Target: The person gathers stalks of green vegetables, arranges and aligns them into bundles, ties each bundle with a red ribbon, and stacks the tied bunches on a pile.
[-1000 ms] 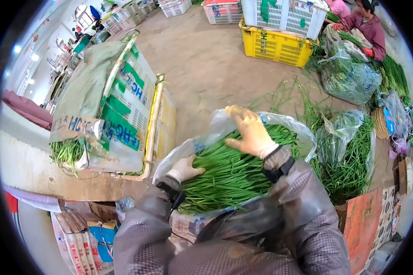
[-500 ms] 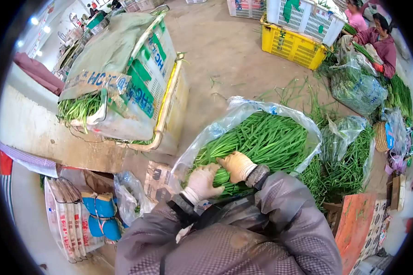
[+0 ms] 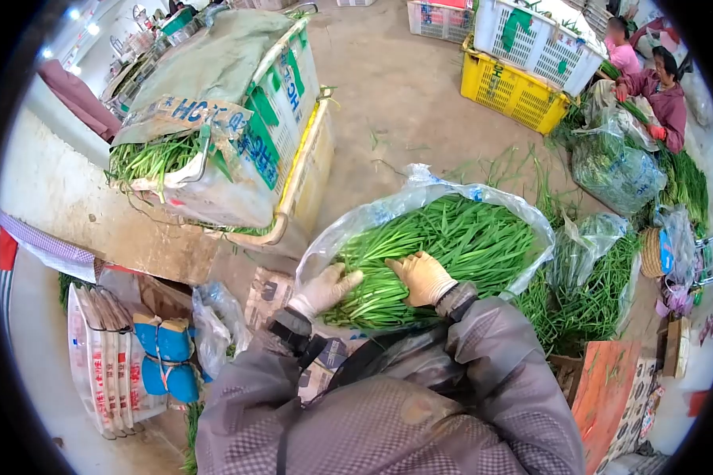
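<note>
Long green leafy stalks (image 3: 459, 241) fill a clear plastic bag (image 3: 348, 218) in front of me, their paler ends pointing left. My left hand (image 3: 325, 290), in a whitish glove, is at the bag's left side, thumb and fingers apart, beside the pale stalk ends. My right hand (image 3: 422, 279), in a cream glove, rests on the near middle of the stalks with thumb and fingers spread; its fingertips touch the leaves. Neither hand is closed round a bundle.
White crates with a grey cover (image 3: 206, 63) stand at left. A yellow crate (image 3: 515, 89) carries a white one. Two people sit at upper right, one in a maroon top (image 3: 664, 99), beside bagged greens (image 3: 618, 170). Another greens bag (image 3: 586, 277) lies right; a blue bundle (image 3: 169, 360) lower left.
My left hand has moved left and up, off the stalks it was over, and its fingers have parted. My right hand has shifted slightly right. The whole view has shifted a little.
</note>
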A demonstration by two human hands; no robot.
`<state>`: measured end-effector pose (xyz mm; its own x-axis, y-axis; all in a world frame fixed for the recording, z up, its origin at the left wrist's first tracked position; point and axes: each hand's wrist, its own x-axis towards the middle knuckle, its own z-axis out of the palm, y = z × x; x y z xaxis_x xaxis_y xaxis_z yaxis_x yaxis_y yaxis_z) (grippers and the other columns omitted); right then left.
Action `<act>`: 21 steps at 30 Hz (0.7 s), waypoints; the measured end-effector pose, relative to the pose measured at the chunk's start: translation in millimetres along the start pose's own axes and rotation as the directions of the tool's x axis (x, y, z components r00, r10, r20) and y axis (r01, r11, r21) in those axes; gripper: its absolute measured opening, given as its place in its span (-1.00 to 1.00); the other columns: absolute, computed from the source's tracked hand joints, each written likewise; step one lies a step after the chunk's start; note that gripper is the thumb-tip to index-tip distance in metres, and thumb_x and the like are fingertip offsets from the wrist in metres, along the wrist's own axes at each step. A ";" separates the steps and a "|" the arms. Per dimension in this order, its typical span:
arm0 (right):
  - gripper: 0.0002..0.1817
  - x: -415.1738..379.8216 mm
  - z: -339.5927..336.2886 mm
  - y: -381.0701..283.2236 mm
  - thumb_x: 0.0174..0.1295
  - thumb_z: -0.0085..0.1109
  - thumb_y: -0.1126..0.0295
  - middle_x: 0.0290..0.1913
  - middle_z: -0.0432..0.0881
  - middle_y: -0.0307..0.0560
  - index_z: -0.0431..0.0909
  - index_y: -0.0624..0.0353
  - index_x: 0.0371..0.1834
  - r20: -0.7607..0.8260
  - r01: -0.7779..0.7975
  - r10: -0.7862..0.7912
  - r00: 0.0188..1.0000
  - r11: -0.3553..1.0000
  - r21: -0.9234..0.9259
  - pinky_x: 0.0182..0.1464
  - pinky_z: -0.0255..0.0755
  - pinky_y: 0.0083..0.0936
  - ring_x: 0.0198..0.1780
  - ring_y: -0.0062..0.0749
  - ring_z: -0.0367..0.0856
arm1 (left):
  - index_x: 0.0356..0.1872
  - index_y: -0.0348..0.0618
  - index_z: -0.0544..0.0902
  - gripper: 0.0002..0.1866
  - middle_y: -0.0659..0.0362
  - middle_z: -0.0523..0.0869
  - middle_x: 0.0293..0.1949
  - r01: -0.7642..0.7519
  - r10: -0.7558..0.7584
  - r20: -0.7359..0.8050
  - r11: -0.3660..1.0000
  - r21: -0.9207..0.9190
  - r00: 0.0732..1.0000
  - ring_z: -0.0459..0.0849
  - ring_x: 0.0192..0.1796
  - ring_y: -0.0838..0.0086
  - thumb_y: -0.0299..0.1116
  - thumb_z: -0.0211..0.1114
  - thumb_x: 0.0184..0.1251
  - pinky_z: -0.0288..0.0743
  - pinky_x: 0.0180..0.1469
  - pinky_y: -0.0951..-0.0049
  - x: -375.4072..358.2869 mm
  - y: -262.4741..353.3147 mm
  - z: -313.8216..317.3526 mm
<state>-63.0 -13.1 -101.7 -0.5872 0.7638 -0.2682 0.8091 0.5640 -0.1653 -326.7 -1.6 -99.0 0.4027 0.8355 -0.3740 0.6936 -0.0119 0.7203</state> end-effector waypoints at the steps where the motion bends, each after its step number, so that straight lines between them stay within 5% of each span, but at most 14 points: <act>1: 0.03 2.6 3.8 0.2 -0.11 0.48 0.09 0.01 0.64 0.03 0.21 0.22 0.46 -0.043 0.005 -0.005 0.999 1.000 -0.017 0.24 0.34 -0.29 0.13 -0.17 0.58 | 0.31 -0.51 0.35 -0.02 -0.26 0.51 0.23 -0.016 0.018 -0.027 0.998 0.054 0.999 0.51 0.29 0.05 0.30 0.31 0.22 0.34 0.34 0.31 -2.1 6.4 5.2; 2: 0.04 4.6 6.1 1.0 -0.12 0.49 0.07 0.01 0.64 0.01 0.21 0.22 0.46 -0.085 0.009 -0.012 0.996 0.999 -0.036 0.23 0.35 -0.29 0.12 -0.17 0.58 | 0.31 -0.55 0.33 0.06 -0.26 0.49 0.25 -0.050 0.050 0.011 0.998 -0.037 0.999 0.50 0.30 0.04 0.21 0.51 0.03 0.32 0.36 0.32 -6.9 14.4 7.2; 4: 0.20 6.3 2.8 -1.1 -0.20 0.54 0.00 0.29 0.46 0.12 0.09 0.23 0.52 -0.072 -0.008 0.010 0.997 0.999 0.036 0.32 0.30 -0.25 0.26 -0.10 0.49 | 0.28 -0.49 0.38 0.04 -0.23 0.54 0.21 -0.145 0.150 -0.121 0.988 0.050 0.981 0.51 0.30 0.05 0.09 0.62 -0.11 0.35 0.34 0.31 -3.1 3.2 22.2; 6: 0.30 3.7 0.5 -4.3 -0.26 0.56 -0.04 0.44 0.30 0.17 0.01 0.24 0.55 -0.197 0.014 0.002 0.980 0.997 0.080 0.37 0.26 -0.21 0.34 -0.06 0.42 | 0.30 -0.38 0.39 0.09 -0.24 0.53 0.22 -0.073 0.074 -0.023 0.996 0.045 0.997 0.45 0.33 -0.03 0.18 0.60 -0.20 0.33 0.36 0.18 -2.0 -4.0 29.0; 7: 0.41 4.5 -14.3 -11.5 -0.32 0.57 -0.12 0.56 0.08 0.18 -0.08 0.24 0.58 -0.042 -0.047 0.054 0.998 0.987 0.156 0.49 0.08 -0.04 0.50 -0.01 0.22 | 0.29 -0.35 0.42 0.06 -0.19 0.57 0.18 -0.022 0.039 -0.087 0.982 0.187 0.995 0.48 0.30 -0.02 0.17 0.60 -0.21 0.38 0.32 0.16 -6.7 0.2 32.9; 12: 0.33 24.4 -39.2 -35.5 -0.29 0.51 -0.22 0.54 0.14 0.18 0.08 0.27 0.54 0.059 0.108 -0.101 0.993 0.984 -0.140 0.57 -0.23 0.09 0.60 -0.02 -0.01 | 0.20 -0.30 0.45 -0.04 -0.16 0.61 0.10 0.001 0.067 -0.171 0.930 0.368 0.983 0.52 0.20 -0.05 0.12 0.59 -0.22 0.46 0.22 0.15 -16.6 3.9 42.7; 16: 0.11 36.6 -16.3 -50.4 -0.18 0.49 -0.13 0.42 0.33 0.17 0.25 0.32 0.40 0.101 0.139 -0.136 0.985 0.990 -0.024 0.44 0.18 -0.23 0.38 -0.07 0.39 | 0.11 -0.30 0.43 -0.16 -0.10 0.62 -0.02 -0.046 0.149 -0.161 0.855 0.516 0.976 0.56 0.08 -0.01 -0.07 0.58 -0.21 0.49 0.14 0.13 -24.3 0.8 48.8; 20: 0.01 21.2 -5.4 -70.0 -0.12 0.45 -0.04 0.44 0.32 0.16 0.26 0.27 0.39 0.128 0.032 -0.022 0.991 0.997 -0.072 0.29 0.29 -0.29 0.28 -0.16 0.50 | 0.10 -0.32 0.42 -0.24 -0.08 0.60 -0.04 -0.148 0.285 -0.182 0.830 0.538 0.941 0.57 0.04 0.01 -0.22 0.53 -0.18 0.49 0.11 0.14 -28.1 -19.3 64.0; 21: -0.09 19.5 0.7 -70.3 -0.14 0.43 -0.02 0.26 0.44 0.10 0.35 0.26 0.27 0.033 0.017 -0.014 0.999 0.997 -0.074 0.23 0.30 -0.28 0.21 -0.17 0.52 | 0.10 -0.32 0.42 -0.26 -0.08 0.60 -0.04 -0.171 0.309 -0.199 0.843 0.510 0.930 0.57 0.04 0.01 -0.23 0.52 -0.17 0.49 0.11 0.14 -26.1 -21.3 65.6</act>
<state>-131.3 -38.1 -96.0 -0.5974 0.7450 -0.2968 0.7951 0.5983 -0.0987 -312.8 -59.2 -142.9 0.4701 0.8826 -0.0091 0.8206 -0.4332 0.3727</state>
